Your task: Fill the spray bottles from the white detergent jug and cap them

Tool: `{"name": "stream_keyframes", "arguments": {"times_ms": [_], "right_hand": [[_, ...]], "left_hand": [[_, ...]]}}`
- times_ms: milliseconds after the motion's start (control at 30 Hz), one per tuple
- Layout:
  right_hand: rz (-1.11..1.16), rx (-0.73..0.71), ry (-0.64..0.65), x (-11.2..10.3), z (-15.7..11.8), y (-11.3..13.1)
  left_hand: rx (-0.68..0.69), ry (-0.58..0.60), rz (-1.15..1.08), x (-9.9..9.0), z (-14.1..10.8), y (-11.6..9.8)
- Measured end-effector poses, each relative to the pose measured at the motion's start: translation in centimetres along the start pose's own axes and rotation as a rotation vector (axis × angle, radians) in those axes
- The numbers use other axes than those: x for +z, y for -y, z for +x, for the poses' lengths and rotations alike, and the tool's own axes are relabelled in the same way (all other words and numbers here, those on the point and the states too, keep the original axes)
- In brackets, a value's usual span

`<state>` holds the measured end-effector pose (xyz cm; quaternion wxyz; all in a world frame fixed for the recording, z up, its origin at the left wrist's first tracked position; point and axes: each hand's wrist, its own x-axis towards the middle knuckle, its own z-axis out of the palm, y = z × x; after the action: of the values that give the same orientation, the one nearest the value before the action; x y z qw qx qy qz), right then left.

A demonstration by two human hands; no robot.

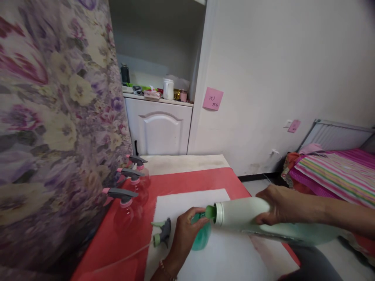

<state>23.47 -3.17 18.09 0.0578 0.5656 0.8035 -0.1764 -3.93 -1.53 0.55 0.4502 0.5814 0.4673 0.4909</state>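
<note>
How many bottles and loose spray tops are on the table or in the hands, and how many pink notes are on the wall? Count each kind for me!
Pink spray bottles: 3
Small green bottle: 1
Big pale green bottle: 1
Loose spray top: 1
Pink wall notes: 2
Total: 8

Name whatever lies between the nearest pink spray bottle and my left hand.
A loose grey-and-green spray head, lying on the white sheet, sits between the pink spray bottle and your left hand in the head view.
</note>
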Motion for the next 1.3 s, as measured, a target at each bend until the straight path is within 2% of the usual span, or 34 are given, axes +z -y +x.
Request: {"name": "stream_keyframes", "arguments": {"times_ms": [200, 500, 767, 1300], "right_hand": [[0.011, -0.002, 0.011, 0.1, 0.1, -0.3], [0.005, 0.01, -0.006, -0.6, -0.2, 0.9], [0.004, -0.012, -0.007, -0.4, -0.2, 0.3], [0.002, 0.013, 0.009, -0.6, -0.3, 0.9]], "left_hand": [[0.004, -0.002, 0.01, 0.0, 0.0, 0.0], [-0.012, -0.008, 0.016, 0.0, -0.1, -0.3], [0.007, -0.007, 0.02, -0.1, -0.1, -0.1], [-0.001, 0.003, 0.028, -0.1, 0.1, -0.1]]}}
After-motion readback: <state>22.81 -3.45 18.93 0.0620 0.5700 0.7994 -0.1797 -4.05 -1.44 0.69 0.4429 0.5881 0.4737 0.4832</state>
